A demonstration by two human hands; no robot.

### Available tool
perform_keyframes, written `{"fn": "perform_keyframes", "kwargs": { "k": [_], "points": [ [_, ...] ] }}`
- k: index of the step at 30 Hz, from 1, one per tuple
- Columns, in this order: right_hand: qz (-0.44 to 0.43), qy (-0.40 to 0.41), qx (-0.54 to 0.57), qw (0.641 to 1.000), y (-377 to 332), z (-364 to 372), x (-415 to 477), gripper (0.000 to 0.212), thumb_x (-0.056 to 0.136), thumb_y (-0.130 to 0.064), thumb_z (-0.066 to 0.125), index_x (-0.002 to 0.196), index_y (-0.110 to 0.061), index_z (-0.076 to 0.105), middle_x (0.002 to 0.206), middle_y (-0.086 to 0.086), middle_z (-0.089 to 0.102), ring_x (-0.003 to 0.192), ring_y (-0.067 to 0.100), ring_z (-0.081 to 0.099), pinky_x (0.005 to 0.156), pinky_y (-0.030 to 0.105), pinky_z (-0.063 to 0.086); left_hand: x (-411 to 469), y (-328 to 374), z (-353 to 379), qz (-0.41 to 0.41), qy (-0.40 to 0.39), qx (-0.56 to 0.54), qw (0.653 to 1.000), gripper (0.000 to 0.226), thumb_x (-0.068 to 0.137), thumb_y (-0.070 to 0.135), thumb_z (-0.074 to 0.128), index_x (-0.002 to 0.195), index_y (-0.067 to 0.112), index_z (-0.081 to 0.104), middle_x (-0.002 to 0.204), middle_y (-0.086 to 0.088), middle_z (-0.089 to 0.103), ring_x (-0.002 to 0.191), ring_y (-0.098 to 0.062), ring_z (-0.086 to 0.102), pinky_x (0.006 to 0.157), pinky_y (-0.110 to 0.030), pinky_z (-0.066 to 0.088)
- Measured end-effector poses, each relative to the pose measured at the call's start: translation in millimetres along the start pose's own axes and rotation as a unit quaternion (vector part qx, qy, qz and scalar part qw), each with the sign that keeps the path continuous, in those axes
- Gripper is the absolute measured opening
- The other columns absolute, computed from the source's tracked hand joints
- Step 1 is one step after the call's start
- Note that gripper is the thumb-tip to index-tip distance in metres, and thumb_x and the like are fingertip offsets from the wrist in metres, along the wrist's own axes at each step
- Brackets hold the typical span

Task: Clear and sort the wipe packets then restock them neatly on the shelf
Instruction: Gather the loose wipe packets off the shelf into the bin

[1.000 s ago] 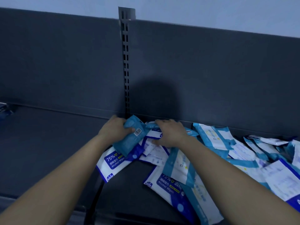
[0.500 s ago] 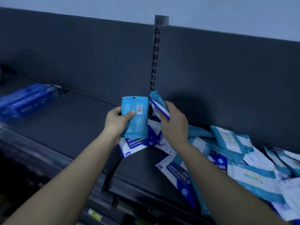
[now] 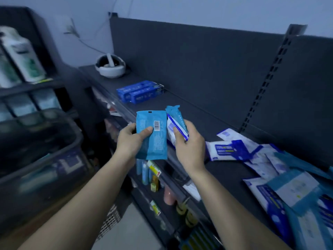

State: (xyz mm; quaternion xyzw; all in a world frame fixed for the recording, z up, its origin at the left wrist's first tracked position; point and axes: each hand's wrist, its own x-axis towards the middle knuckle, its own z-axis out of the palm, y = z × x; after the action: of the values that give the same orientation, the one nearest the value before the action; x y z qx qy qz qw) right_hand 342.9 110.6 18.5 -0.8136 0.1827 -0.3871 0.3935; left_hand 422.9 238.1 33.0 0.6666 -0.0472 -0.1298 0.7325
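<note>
Seemingly the clearing is only getting going: the left hand [image 3: 131, 139] is gripping a teal packet [image 3: 153, 139] above the front edge of the shelf [image 3: 207, 120], the right hand [image 3: 189, 148] is clutching other packets [image 3: 175, 127] beside it, and many loose packets [image 3: 270, 168] are lying jumbled along the shelf, awaiting sorting.

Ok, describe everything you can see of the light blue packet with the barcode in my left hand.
The light blue packet is a flat rectangular pouch, seemingly soft plastic film. The face toward the camera carries a white barcode label, fine print and a small dark mark at the top edge. It is held upright above the front edge of the shelf; the left hand grips its lower left, thumb lying beside the barcode.
</note>
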Motion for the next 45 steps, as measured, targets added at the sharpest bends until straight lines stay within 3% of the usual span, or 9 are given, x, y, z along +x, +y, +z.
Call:
{"fn": "perform_keyframes", "kwargs": {
  "k": [11,14,18,25,32,37,40,42,45],
  "points": [
    [-0.029,-0.135,0.055,0.989,-112.0,177.7,-38.7,0.026,0.093,-0.029,0.059,0.117,-0.02,0.061,0.103,-0.001,0.07,0.09,0.021,0.063,0.075,0.032,0.047,14.3,27.7,-202.9,0.019,0.164,0.005,0.986,0.012,0.084,0.021,0.073,0.093,0.019,0.066,0.095,-0.003,0.073,0.086,-0.024,0.071,0.079,-0.048,0.058],
    [-0.041,-0.159,0.063,0.984,-139.9,229.0,-49.7,0.028,0.092,-0.031,0.059,0.118,-0.022,0.061,0.108,-0.001,0.07,0.094,0.022,0.063,0.08,0.036,0.05,24.2,33.8,-260.5,0.023,0.188,0.022,0.982,0.016,0.084,0.025,0.072,0.098,0.02,0.066,0.095,0.0,0.072,0.084,-0.021,0.07,0.069,-0.041,0.059],
    [-0.056,-0.196,0.083,0.975,-173.8,283.5,-62.1,0.024,0.093,-0.028,0.059,0.115,-0.019,0.063,0.1,-0.007,0.067,0.088,0.016,0.058,0.07,0.026,0.039,37.8,36.1,-327.2,0.013,0.208,0.028,0.978,0.018,0.082,0.027,0.074,0.097,0.021,0.067,0.095,-0.001,0.073,0.087,-0.024,0.071,0.077,-0.05,0.058],
    [-0.058,-0.307,0.049,0.949,-201.1,372.9,-67.6,0.023,0.093,-0.03,0.058,0.114,-0.021,0.062,0.106,-0.003,0.069,0.094,0.019,0.061,0.073,0.028,0.043,73.3,22.1,-422.1,-0.021,0.252,0.103,0.962,0.011,0.082,0.026,0.074,0.089,0.026,0.065,0.093,0.0,0.072,0.084,-0.022,0.07,0.08,-0.046,0.058],
    [-0.092,-0.522,-0.106,0.841,-176.3,476.6,-69.8,0.024,0.086,-0.039,0.064,0.098,-0.018,0.062,0.102,0.003,0.068,0.096,0.025,0.061,0.07,0.031,0.043,116.1,-30.3,-494.2,-0.151,0.216,0.338,0.904,0.023,0.079,0.034,0.073,0.091,0.018,0.063,0.09,-0.001,0.068,0.084,-0.02,0.064,0.077,-0.036,0.052],
    [-0.087,-0.632,-0.164,0.752,-158.7,540.7,-85.0,0.046,0.085,-0.043,0.066,0.125,-0.02,0.058,0.123,0.003,0.062,0.113,0.025,0.057,0.081,0.029,0.043,140.9,-71.1,-531.4,-0.248,0.154,0.462,0.837,0.037,0.081,0.039,0.068,0.111,0.019,0.063,0.109,-0.003,0.067,0.095,-0.019,0.062,0.075,-0.026,0.044],
    [-0.058,-0.643,-0.132,0.752,-157.3,570.5,-90.4,0.048,0.087,-0.039,0.066,0.129,-0.018,0.055,0.13,0.004,0.059,0.117,0.024,0.055,0.081,0.026,0.041,154.0,-88.6,-550.7,-0.25,0.178,0.463,0.831,0.039,0.082,0.035,0.065,0.117,0.018,0.06,0.115,-0.005,0.066,0.103,-0.023,0.062,0.085,-0.033,0.049],
    [-0.047,-0.646,-0.126,0.752,-155.1,584.6,-92.3,0.056,0.089,-0.034,0.064,0.139,-0.02,0.044,0.138,0.004,0.052,0.124,0.025,0.05,0.092,0.029,0.041,160.4,-98.3,-561.0,-0.25,0.191,0.472,0.824,0.049,0.083,0.032,0.066,0.126,0.016,0.052,0.124,-0.008,0.061,0.11,-0.026,0.058,0.092,-0.037,0.048],
    [-0.124,-0.684,-0.209,0.688,-145.3,606.6,-101.7,0.068,0.088,-0.025,0.062,0.147,-0.021,0.028,0.148,0.01,0.038,0.134,0.029,0.039,0.103,0.036,0.038,166.9,-117.1,-573.7,-0.277,0.104,0.556,0.777,0.072,0.083,0.031,0.065,0.143,0.012,0.03,0.142,-0.013,0.039,0.126,-0.031,0.047,0.102,-0.041,0.042]
  ]
}}
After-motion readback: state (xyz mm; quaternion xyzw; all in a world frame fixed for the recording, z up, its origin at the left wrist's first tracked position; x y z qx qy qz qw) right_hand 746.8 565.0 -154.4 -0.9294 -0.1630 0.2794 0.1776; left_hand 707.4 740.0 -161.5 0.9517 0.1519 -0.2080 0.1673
